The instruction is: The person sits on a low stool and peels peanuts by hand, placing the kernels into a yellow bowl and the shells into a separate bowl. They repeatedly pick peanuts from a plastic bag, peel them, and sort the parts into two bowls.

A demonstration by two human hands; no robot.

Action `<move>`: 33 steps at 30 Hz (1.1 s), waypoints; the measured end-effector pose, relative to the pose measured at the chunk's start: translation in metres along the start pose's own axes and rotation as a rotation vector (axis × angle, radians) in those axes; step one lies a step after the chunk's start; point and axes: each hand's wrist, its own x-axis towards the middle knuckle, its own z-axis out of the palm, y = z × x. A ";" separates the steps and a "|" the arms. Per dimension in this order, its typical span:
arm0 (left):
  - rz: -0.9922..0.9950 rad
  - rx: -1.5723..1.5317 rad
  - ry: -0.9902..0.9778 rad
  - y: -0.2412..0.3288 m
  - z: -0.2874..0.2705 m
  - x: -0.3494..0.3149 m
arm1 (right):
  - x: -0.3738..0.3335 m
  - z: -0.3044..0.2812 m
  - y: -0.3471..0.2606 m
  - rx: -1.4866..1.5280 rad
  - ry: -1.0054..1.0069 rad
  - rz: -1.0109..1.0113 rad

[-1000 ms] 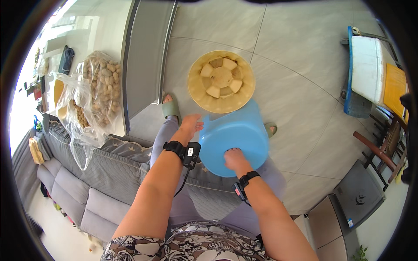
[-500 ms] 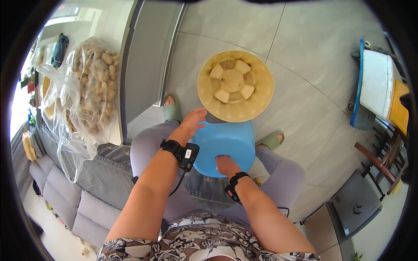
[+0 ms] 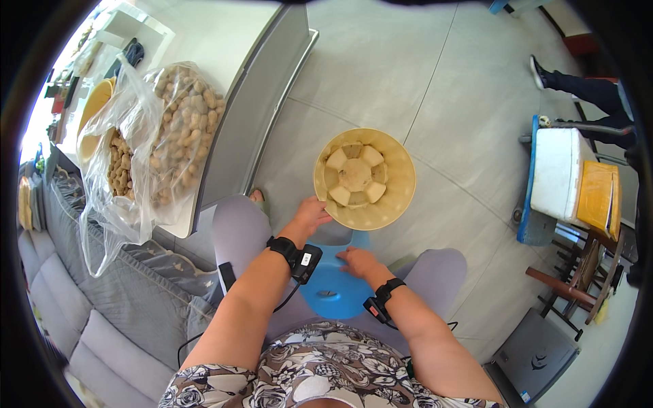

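A blue plastic stool point(image 3: 333, 302) with a small slot stands between my knees. On its far right part rests my right hand point(image 3: 362, 263), fingers bent against the plastic. My left hand point(image 3: 311, 213) is at the near left rim of a pale yellow plastic bin point(image 3: 398, 198), with its fingers closing on that rim. The bin stands on the floor just beyond the stool. Its mouth faces up, showing a bottom with a round centre and raised blocks around it, with some dark specks.
At the left, clear bags of peanuts point(image 3: 187, 126) lie on a white table point(image 3: 178, 228), beside a yellow container point(image 3: 95, 109). A grey sofa point(image 3: 102, 326) is on the left. A white foam box point(image 3: 558, 173) sits on a blue cart at the right, near another person's leg point(image 3: 585, 92).
My right hand has left the stool's slot for its far part. The stool has come closer to me. My left hand has reached the bin's rim. Another person's leg now shows at the right.
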 end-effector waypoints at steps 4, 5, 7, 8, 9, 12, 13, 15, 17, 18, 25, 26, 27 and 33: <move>0.105 -0.048 0.005 0.007 0.017 0.020 | 0.017 -0.021 0.030 -0.023 0.280 0.105; 0.122 -0.026 -0.026 0.010 0.021 0.021 | 0.022 -0.029 0.037 -0.017 0.253 0.122; 0.138 0.077 -0.026 0.023 0.029 0.017 | 0.036 -0.051 0.054 -0.015 0.200 0.176; 0.202 0.172 0.039 0.030 0.033 0.011 | 0.040 -0.057 0.058 -0.053 0.355 0.118; 0.310 0.237 0.035 0.044 0.039 0.004 | 0.043 -0.061 0.061 -0.091 0.527 0.014; 0.589 0.364 0.058 0.066 0.040 -0.047 | 0.044 -0.082 0.065 -0.039 0.534 0.314; 0.688 0.395 0.038 0.074 0.038 -0.070 | 0.038 -0.086 0.061 -0.108 0.509 0.281; 0.998 0.554 0.131 0.095 0.025 -0.123 | 0.031 -0.101 0.044 -0.228 0.540 0.278; 1.473 0.724 0.409 0.111 -0.005 -0.176 | 0.026 -0.121 0.021 -0.162 0.608 0.042; 1.752 0.773 0.552 0.124 -0.023 -0.197 | 0.021 -0.130 0.008 -0.112 0.639 -0.054; 1.736 1.030 0.865 0.138 -0.049 -0.244 | -0.004 -0.163 -0.073 0.156 0.782 -0.135; 1.717 1.019 0.813 0.138 -0.045 -0.241 | -0.009 -0.168 -0.080 0.090 0.781 -0.097; 1.677 1.015 0.773 0.136 -0.040 -0.239 | -0.017 -0.170 -0.084 0.233 0.761 -0.063; 1.483 0.792 0.333 0.120 -0.008 -0.222 | -0.082 -0.208 -0.088 0.371 1.330 -0.370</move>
